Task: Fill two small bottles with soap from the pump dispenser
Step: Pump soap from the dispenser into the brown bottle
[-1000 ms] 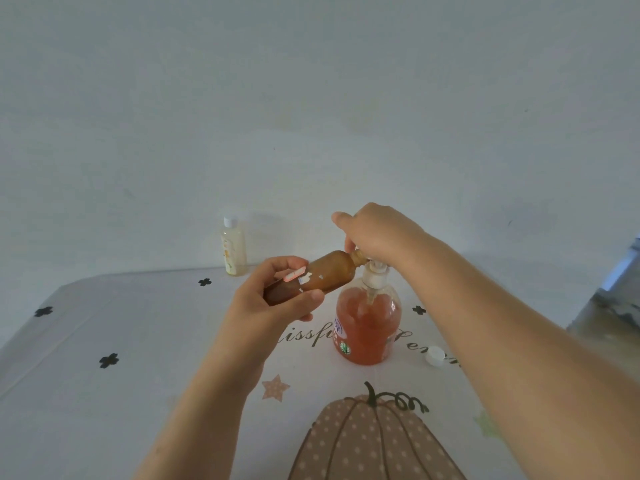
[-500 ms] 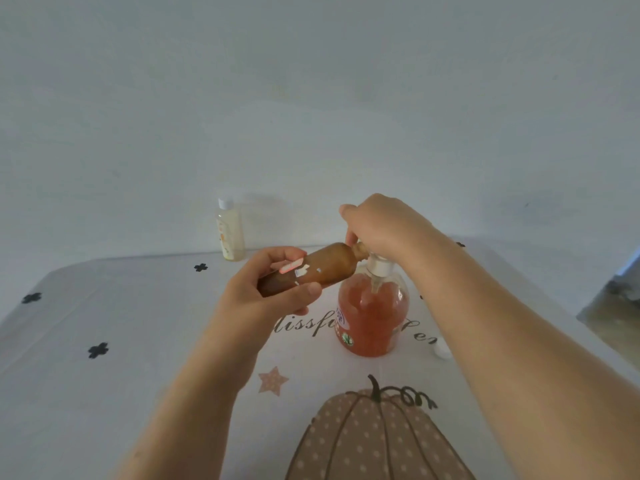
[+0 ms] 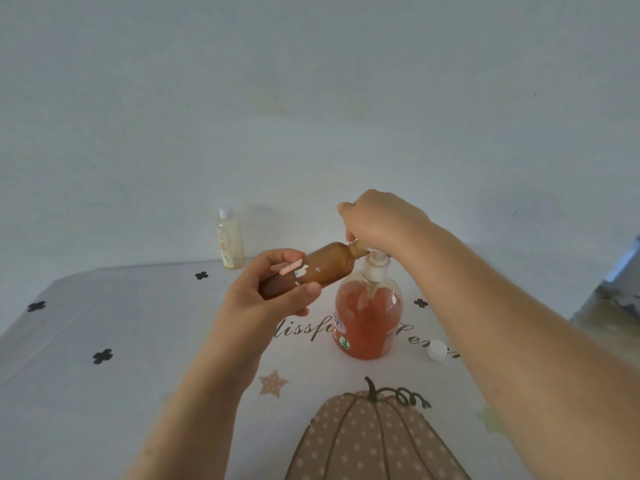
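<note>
Dispenser point(image 3: 369, 317) upright on table point(image 3: 104, 410), holding orange-pink soap to near its shoulder; white pump on top. Brown bottle point(image 3: 322, 268), one, tilted almost flat, mouth against the pump spout, left of the dispenser; contents unreadable through dark wall. Clear bottle point(image 3: 230, 242), one, capped, pale yellow liquid, stands behind-left of dispenser at table's far edge. One loose white cap point(image 3: 437, 350) right of dispenser. Left hand point(image 3: 273, 299) wraps brown bottle's base. Right hand point(image 3: 377, 220) curled down over pump head.
</note>
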### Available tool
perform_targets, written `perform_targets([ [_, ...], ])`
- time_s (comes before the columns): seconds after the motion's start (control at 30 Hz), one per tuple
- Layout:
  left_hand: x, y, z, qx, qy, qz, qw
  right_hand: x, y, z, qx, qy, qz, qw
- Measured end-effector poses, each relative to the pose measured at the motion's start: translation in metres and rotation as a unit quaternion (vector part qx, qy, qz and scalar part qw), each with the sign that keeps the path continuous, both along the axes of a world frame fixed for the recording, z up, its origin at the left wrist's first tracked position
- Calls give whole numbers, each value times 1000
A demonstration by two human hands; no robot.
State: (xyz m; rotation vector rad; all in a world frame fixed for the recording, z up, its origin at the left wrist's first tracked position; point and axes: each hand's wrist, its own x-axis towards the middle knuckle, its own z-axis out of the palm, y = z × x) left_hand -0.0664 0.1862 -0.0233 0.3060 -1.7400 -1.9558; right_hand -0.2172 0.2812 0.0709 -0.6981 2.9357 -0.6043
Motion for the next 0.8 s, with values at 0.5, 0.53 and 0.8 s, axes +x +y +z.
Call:
perform_targets([
  [0.5, 0, -1, 0, -6, 4, 2, 1000, -5, -2, -7, -31, -62, 18, 997],
  [0.53, 0, -1, 0, -8, 2, 1, 1000, -6, -2, -8, -31, -62, 19, 997],
  [0.8, -1, -5, -2, -9, -9, -8, 1000, -8, -2, -19, -35, -63, 15, 997],
])
